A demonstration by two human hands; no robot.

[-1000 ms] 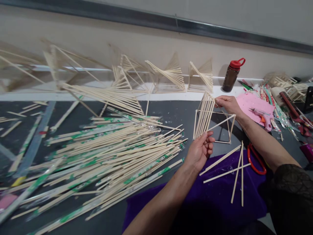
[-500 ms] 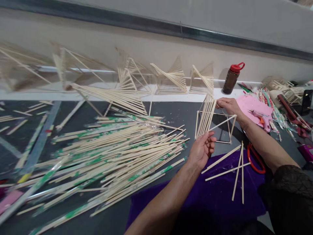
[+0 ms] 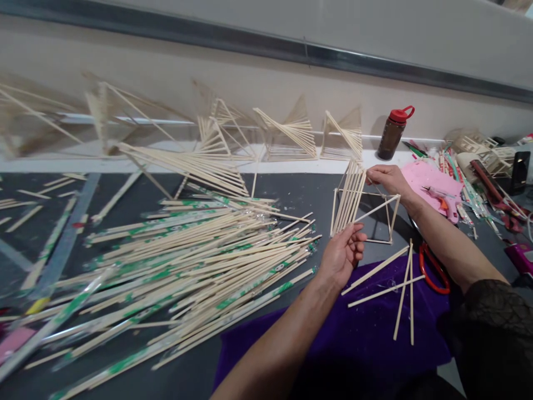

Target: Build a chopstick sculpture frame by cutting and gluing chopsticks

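Note:
A small open frame of wooden chopsticks (image 3: 395,219) stands on the dark table, with a slanted row of chopsticks (image 3: 348,194) side by side across its left part. My left hand (image 3: 345,251) pinches the lower end of the row's rightmost chopstick, thumb and forefinger together, other fingers curled. At that stick's upper end, my right hand (image 3: 386,179) is closed with its fingertips on it; the exact contact is partly hidden. Several loose chopsticks (image 3: 403,300) lie crossed on a purple cloth (image 3: 333,333) below the frame.
Many chopsticks in green-printed wrappers (image 3: 216,255) cover the table to the left. Finished stick structures (image 3: 287,133) line the wall. A red-capped bottle (image 3: 391,136), a glue gun (image 3: 443,197) on pink material (image 3: 416,175) and a red-handled tool (image 3: 433,272) are at the right.
The whole view has shifted very slightly. Both hands keep their places on the chopstick, and the frame stands as before.

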